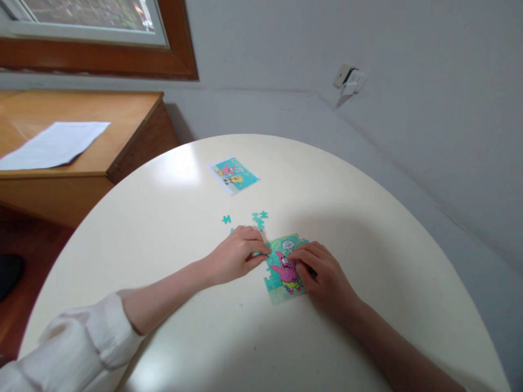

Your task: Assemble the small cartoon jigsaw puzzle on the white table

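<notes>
A partly assembled jigsaw puzzle [281, 275] lies flat on the table, showing a pink starfish character on teal. At its upper left edge my left hand [241, 251] pinches thumb and fingers together on a small teal puzzle piece [255, 253], mostly covered by the fingers. My right hand [322, 269] lies over the puzzle's right side, its fingertips touching the picture and a gap between thumb and index finger. This hand hides the puzzle's right part. Beyond my left hand are several loose teal pieces [260, 220] and a single one [226, 219].
The round white table [196, 337] carries a printed reference picture [235, 175] farther back. To the left stands a wooden desk [134, 117] with white paper [57, 142] on it. A wall socket with a plug [350, 79] is at the upper right, a window [93, 22] at the upper left.
</notes>
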Motion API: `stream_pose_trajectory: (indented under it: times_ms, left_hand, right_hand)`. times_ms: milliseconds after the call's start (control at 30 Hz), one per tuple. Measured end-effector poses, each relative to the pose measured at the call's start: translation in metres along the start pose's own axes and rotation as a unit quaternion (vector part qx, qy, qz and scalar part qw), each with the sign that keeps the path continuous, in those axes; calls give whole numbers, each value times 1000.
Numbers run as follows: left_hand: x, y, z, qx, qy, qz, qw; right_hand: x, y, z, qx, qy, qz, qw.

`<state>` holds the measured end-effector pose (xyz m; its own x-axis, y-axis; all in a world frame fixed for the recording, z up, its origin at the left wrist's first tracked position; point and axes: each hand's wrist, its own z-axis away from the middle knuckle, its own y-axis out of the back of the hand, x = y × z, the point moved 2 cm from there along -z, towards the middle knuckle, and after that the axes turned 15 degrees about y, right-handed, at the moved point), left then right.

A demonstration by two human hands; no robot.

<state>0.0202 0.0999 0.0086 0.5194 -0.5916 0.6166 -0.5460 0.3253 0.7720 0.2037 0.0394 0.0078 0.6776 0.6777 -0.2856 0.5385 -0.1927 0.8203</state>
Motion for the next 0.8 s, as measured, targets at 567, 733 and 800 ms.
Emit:
stream_pose_trajectory:
  times_ms: [567,733,800]
  left_hand:
    - [3,-1,1,15,-27,-41,999]
    - [5,2,2,25,-32,-46,998]
    - [6,3,3,45,-34,-45,997]
  right_hand:
    - [-2,-1,0,9,29,25,999]
    - [-8,1,-1,31,51,26,998]
    - [-14,1,-2,20,62,33,997]
